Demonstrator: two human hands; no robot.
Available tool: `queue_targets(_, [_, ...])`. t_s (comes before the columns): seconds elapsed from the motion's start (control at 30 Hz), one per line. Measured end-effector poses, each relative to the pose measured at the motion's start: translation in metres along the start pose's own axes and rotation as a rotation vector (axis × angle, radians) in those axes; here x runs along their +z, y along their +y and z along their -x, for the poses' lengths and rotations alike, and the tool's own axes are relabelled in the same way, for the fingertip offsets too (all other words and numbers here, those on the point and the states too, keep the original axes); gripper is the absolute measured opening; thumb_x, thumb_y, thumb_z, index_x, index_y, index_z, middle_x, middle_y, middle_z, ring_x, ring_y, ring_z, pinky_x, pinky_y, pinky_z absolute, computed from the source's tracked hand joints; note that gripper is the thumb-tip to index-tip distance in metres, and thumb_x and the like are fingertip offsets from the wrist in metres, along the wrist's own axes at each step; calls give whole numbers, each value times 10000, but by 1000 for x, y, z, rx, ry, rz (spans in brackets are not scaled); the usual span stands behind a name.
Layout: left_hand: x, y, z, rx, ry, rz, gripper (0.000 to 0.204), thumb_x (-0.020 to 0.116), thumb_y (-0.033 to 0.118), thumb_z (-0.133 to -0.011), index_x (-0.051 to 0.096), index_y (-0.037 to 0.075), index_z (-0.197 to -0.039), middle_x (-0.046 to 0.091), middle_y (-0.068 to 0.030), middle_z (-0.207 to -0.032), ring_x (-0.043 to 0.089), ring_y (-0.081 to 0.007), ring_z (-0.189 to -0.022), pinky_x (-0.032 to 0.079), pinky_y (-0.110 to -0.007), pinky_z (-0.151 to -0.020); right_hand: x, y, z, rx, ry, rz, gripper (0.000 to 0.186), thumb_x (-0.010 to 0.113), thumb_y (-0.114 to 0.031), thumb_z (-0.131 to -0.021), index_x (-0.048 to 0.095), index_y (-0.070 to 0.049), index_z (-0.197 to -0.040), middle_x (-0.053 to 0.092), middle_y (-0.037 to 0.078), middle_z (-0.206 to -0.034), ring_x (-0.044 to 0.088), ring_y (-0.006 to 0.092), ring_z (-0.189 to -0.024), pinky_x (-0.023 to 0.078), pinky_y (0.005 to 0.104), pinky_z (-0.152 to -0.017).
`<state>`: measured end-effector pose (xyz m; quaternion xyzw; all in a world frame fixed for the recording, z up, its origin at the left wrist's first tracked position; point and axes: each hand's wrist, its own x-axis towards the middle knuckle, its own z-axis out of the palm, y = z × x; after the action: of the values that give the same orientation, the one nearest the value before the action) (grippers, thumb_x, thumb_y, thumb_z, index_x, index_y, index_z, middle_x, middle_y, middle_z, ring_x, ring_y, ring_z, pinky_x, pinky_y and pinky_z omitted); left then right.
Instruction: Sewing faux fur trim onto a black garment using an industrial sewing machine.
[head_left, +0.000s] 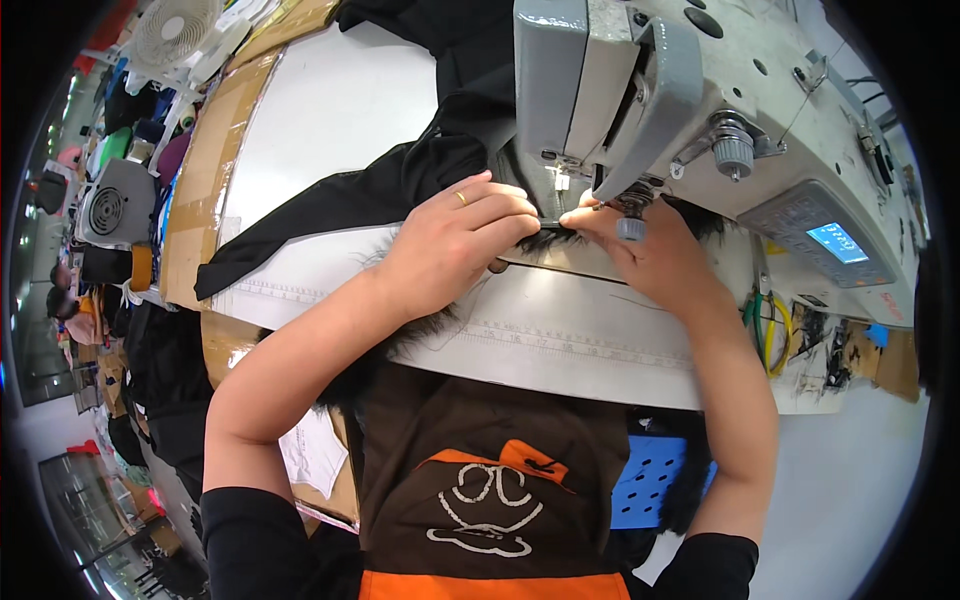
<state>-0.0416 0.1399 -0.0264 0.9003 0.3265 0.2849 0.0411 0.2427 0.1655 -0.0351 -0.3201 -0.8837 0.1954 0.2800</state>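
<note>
A black garment [400,180] lies across the white sewing table, and part of it runs under the sewing machine's [565,75] head, by the presser foot [562,183]. My left hand [450,240] is closed on the cloth just left of the foot, with a ring on one finger. From the other side, my right hand [660,250] pinches the cloth's near edge, thumb and forefinger close to the left fingertips. Dark fur trim [430,325] shows beneath my left wrist and also behind my right hand. Some of the cloth between the fingers is hidden.
Scissors with green and yellow handles [775,330] lie right of my right forearm. A printed ruler scale [540,340] runs along the table's near side. The machine's lit control panel [835,242] is at right; cardboard [205,180] lines the left edge. A white fan [172,30] stands far left.
</note>
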Motion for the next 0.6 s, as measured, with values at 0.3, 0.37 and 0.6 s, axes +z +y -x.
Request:
queue_targets(0.3, [3, -15, -12, 115, -39, -80, 268, 674, 130, -865, 716, 93, -1127, 694, -26, -1155, 678, -234, -1114, 536, -441, -1112, -14, 9, 9, 147, -26, 131, 182, 754, -148, -880, 807, -114, -1051, 723, 142, -939, 679, 364, -876, 553, 453, -803])
queue_targets(0.37, [6, -17, -12, 123, -26, -66, 270, 674, 125, -864, 717, 90, -1128, 693, -28, -1155, 678, -240, -1101, 540, -437, -1104, -19, 4, 6, 114, -10, 166, 130, 749, -114, -888, 754, -95, -1017, 721, 126, -923, 697, 362, -858, 565, 460, -750])
queue_targets(0.6, [5, -22, -20, 152, -21, -100, 235, 669, 107, -865, 708, 79, -1096, 663, -37, -1080, 680, -244, -1041, 556, -410, -1074, -15, 14, 10, 75, 28, 299, 90, 746, -118, -921, 731, -113, -1010, 725, 101, -885, 726, 348, -834, 578, 459, -699])
